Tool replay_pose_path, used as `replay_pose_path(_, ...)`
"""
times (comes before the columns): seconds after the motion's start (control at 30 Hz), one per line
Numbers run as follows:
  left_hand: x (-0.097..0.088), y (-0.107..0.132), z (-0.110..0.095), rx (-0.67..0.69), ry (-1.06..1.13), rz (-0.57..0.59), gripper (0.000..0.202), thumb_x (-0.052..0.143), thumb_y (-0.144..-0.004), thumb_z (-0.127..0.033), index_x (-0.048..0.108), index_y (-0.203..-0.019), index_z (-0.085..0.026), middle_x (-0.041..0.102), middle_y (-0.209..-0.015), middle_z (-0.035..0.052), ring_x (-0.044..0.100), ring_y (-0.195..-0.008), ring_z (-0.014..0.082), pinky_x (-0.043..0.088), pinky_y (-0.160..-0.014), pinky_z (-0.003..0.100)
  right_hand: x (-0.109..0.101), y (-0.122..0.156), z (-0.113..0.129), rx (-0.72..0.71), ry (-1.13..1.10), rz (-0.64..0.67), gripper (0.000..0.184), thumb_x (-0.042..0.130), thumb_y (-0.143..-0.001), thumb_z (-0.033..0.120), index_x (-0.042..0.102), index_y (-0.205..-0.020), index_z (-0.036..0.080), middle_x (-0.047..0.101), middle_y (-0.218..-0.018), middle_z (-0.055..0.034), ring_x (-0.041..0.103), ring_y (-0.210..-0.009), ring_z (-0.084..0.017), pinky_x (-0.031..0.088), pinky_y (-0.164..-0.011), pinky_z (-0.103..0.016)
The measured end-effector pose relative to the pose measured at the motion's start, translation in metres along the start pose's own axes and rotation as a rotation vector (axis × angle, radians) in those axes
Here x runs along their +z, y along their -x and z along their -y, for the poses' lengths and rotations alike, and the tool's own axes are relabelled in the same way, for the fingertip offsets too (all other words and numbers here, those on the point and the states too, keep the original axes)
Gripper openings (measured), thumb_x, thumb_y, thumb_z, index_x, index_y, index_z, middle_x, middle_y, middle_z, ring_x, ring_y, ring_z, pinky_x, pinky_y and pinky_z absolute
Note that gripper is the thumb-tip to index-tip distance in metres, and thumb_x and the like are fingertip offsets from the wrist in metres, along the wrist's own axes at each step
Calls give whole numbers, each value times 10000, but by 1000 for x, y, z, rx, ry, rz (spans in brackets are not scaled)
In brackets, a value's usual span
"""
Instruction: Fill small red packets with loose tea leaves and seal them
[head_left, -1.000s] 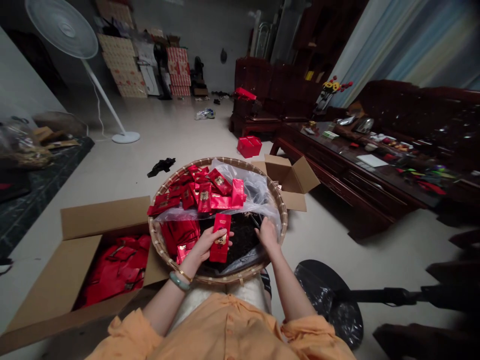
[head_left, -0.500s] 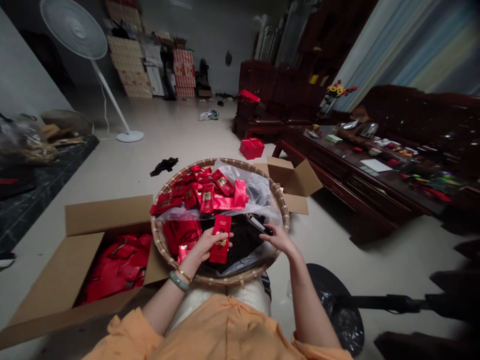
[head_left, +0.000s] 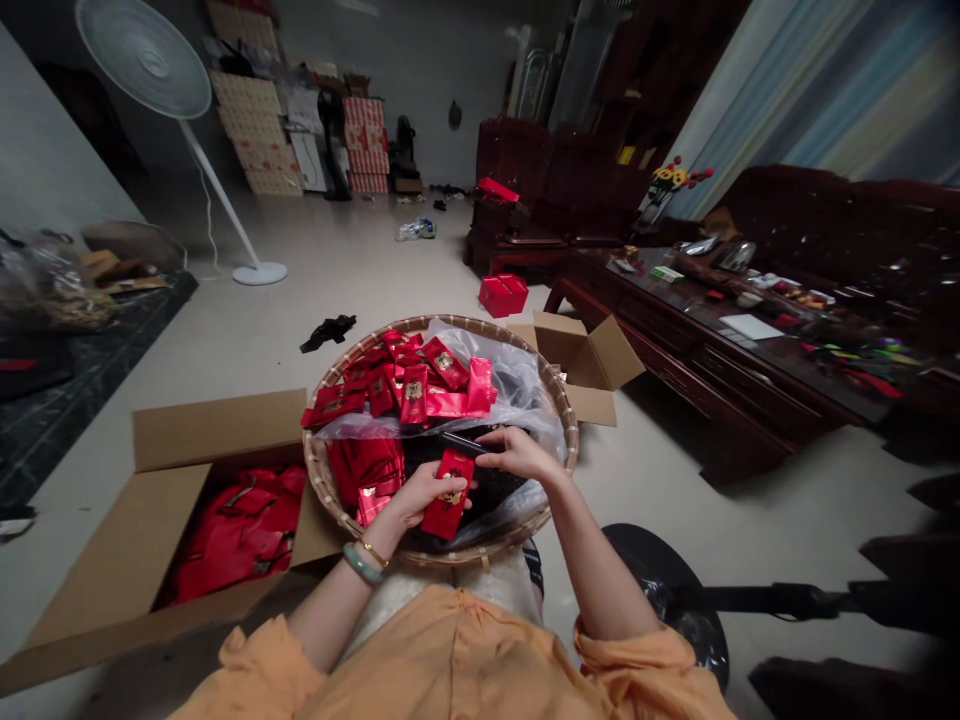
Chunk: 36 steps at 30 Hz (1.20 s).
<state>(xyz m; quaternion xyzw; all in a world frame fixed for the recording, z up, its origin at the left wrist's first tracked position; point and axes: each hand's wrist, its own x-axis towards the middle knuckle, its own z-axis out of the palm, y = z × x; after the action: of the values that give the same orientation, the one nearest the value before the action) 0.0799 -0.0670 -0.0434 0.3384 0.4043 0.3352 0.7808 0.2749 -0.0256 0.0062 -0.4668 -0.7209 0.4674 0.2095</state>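
My left hand [head_left: 424, 497] grips a red foil sachet [head_left: 448, 494] with a gold emblem, tilted above the wide woven bamboo basket [head_left: 442, 323]. My right hand [head_left: 517, 453] pinches a slim black tool [head_left: 459, 442], its tip reaching toward the sachet's top edge. Below both hands lies loose dark tea [head_left: 491, 480] on clear plastic sheeting [head_left: 517, 385]. Many red sachets [head_left: 420, 385] are heaped at the basket's far side, and more red packets [head_left: 364, 475] lie at its near left. The hands hide part of the tea.
To my left, an open cardboard box [head_left: 210, 430] holds red packets. Another open carton [head_left: 589, 360] stands behind the basket. A dark wooden table [head_left: 720, 345] runs along the right, with a black bag [head_left: 675, 590] on the floor near my right knee.
My right hand has moved left from the tea to the sachet, carrying the black tool. The sachet in my left hand has tilted slightly.
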Motion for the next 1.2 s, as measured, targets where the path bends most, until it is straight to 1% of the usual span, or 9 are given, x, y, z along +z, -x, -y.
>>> replay_pose_path(0.13, 2, 1, -2, 3, 1, -2, 465, 791, -584, -257, 555, -958, -112, 693, -887, 139, 660, -571, 184, 529, -523, 283, -1, -1, 0, 2, -3, -9, 360, 655, -698, 334, 700, -1016, 172, 705, -884, -31, 603, -765, -195, 461, -675, -270)
replay_pose_path(0.23, 2, 1, 1, -5, 46, 1, 438, 738, -663, -340, 541, -992, -127, 694, -867, 124, 644, -553, 169, 533, -498, 290, 0, -2, -3, 24, 5, -22, 368, 643, -704, 345, 696, -1027, 178, 705, -874, -15, 601, -760, -197, 452, -687, -274)
replay_pose_path(0.33, 0, -1, 5, -40, 116, -4, 418, 610, -762, -476, 564, -968, -117, 687, -804, 112, 625, -537, 158, 533, -469, 288, 1, -5, -7, 34, 13, -33, 378, 626, -712, 339, 685, -1050, 183, 702, -834, 1, 591, -723, -188, 441, -668, -270)
replay_pose_path(0.5, -1, -2, 5, -109, 189, -35, 588, 378, -830, -619, 615, -889, -83, 672, -734, 115, 602, -500, 156, 520, -419, 285, 4, -8, -8, 11, 18, -60, 356, 613, -713, 320, 695, -1028, 176, 698, -826, 4, 583, -729, -186, 433, -681, -268)
replay_pose_path(0.63, 0, -1, 1, -134, 225, -34, 619, 318, -849, -616, 623, -874, -77, 672, -727, 121, 596, -487, 162, 514, -410, 294, 5, -7, -5, -11, 25, -84, 338, 609, -712, 304, 701, -1008, 169, 701, -845, -7, 585, -758, -196, 435, -692, -272)
replay_pose_path(0.77, 0, -2, 2, -136, 246, -24, 568, 332, -862, -575, 623, -879, -88, 674, -725, 110, 603, -492, 164, 505, -405, 278, 7, -7, -6, -13, 9, -78, 323, 615, -714, 310, 703, -995, 177, 694, -830, -3, 578, -739, -184, 434, -677, -264)
replay_pose_path(0.97, -5, 0, 5, -112, 243, -35, 534, 367, -858, -551, 629, -866, -86, 675, -720, 108, 603, -496, 163, 501, -399, 271, -2, -4, -9, 126, -173, -29, 431, 655, -696, 392, 662, -1065, 169, 663, -771, -19, 523, -567, -119, 392, -491, -211)
replay_pose_path(1.1, -7, 2, 5, -89, 240, -24, 523, 371, -859, -543, 626, -854, -87, 675, -715, 107, 599, -495, 159, 501, -403, 269, -10, -1, -11, 154, -225, -31, 441, 682, -674, 406, 663, -1046, 170, 666, -828, -38, 525, -585, -111, 396, -474, -196)
replay_pose_path(1.2, -6, 2, 4, -96, 235, -25, 530, 364, -858, -550, 627, -860, -90, 675, -724, 103, 602, -501, 162, 504, -407, 274, -8, -1, -12, 174, -193, 9, 468, 706, -649, 372, 656, -1065, 163, 669, -830, -37, 510, -563, -100, 378, -460, -190)
